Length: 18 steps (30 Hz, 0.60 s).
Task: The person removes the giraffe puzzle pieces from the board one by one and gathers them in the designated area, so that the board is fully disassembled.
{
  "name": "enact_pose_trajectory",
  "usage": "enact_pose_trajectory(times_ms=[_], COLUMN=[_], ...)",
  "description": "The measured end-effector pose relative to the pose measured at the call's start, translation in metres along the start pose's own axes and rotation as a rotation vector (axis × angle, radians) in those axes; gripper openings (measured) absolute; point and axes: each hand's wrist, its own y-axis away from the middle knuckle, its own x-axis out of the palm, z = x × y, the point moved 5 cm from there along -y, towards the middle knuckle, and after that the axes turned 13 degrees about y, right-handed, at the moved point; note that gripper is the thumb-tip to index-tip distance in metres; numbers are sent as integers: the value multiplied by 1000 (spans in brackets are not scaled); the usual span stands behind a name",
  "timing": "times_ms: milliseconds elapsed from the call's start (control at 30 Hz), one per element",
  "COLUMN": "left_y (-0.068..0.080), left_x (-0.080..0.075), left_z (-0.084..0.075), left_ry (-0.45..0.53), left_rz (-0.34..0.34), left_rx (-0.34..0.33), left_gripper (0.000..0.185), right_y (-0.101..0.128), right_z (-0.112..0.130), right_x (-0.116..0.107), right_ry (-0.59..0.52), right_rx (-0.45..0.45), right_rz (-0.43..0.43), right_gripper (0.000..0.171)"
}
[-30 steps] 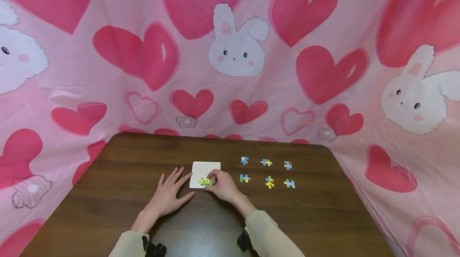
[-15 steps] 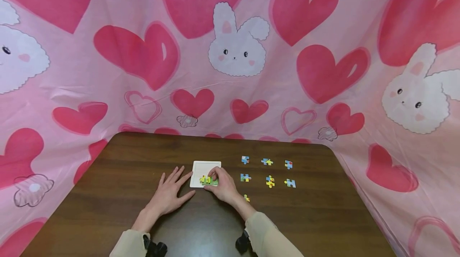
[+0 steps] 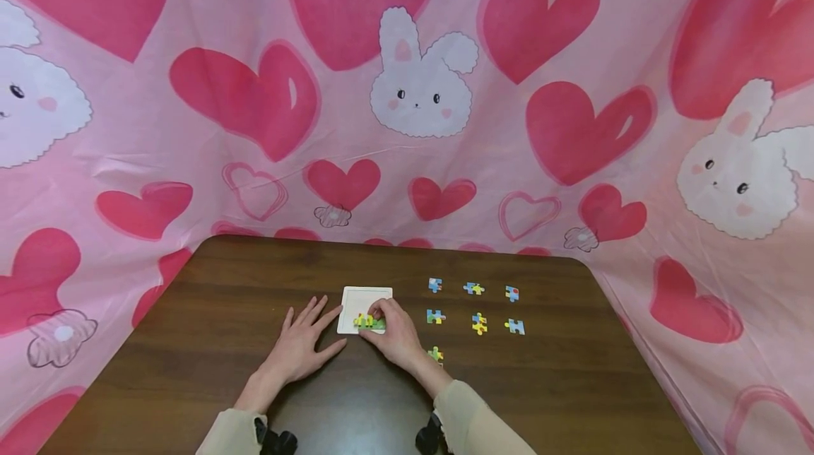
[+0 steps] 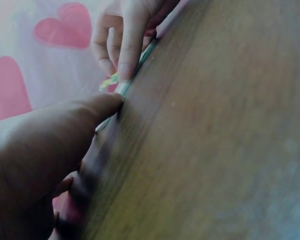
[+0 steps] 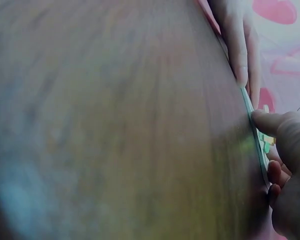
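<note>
A white square puzzle tray [image 3: 365, 295] lies on the table between the two hands. Along its near side sit joined yellow and green jigsaw pieces [image 3: 362, 321]. The right hand [image 3: 399, 333] comes in from the right and pinches a green jigsaw piece [image 3: 379, 324] at the end of this row; its thumb is at the tray's near edge, and the fingers partly hide the piece. In the right wrist view, green [image 5: 266, 145] shows behind that thumb. Spread flat, the left hand [image 3: 296, 349] rests on the table, its index fingertip right at the tray's left edge.
Right of the tray, loose jigsaw pieces lie in two rows, among them a blue one [image 3: 435, 285] and a yellow one [image 3: 479, 323]. Another yellow-green piece [image 3: 435, 354] is beside the right wrist. Pink heart-patterned cloth [image 3: 420, 158] hangs behind the brown table [image 3: 559, 384].
The right hand has shifted slightly, and more of the green piece shows at the right end of the row. A loose piece beside the right wrist has come into view. The left hand stays put.
</note>
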Motion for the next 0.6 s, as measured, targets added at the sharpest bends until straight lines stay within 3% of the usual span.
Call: enact_pose_trajectory(times_ms=[400,600], left_y=[1,1], left_x=[0,1], left_z=[-1,0], left_ry=[-5,3], left_rz=[-3,-6], left_rx=[-2,-1], left_gripper=[74,74], right_y=[3,1], right_z=[1,1], right_x=[2,2], right_ry=[-46,-76], right_rx=[11,41], right_rz=[-34,-19], right_gripper=[28,35])
